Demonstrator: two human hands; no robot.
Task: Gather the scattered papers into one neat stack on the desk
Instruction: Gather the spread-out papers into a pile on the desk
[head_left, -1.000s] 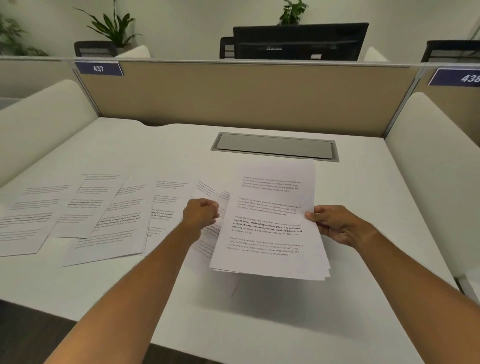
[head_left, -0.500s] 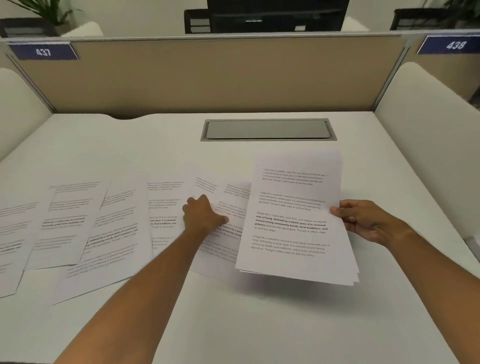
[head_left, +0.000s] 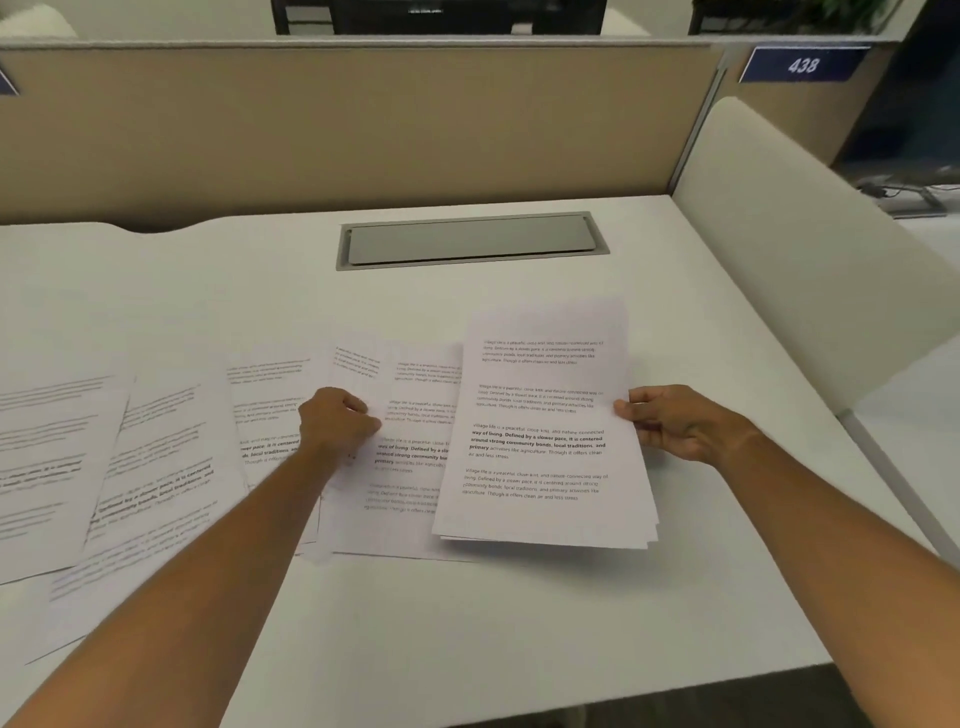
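While right hand (head_left: 675, 423) grips stack (head_left: 540, 441), left hand (head_left: 337, 421) pinches sheet (head_left: 410, 467)

Two hands: the left hand (head_left: 337, 423) and the right hand (head_left: 670, 423). One held stack of printed sheets (head_left: 543, 431) (its sheet count cannot be told), about five loose printed sheets (head_left: 161, 467) toward nine o'clock, one grey cable hatch (head_left: 470, 240), one "438" sign (head_left: 802, 65).

Loose sheets (head_left: 156, 467) lie spread across the left of the counter (head_left: 519, 623). The stack (head_left: 545, 431) sits right of them, overlapping one sheet (head_left: 410, 467). Behind, a hatch (head_left: 470, 240) lies before the partition (head_left: 337, 130).
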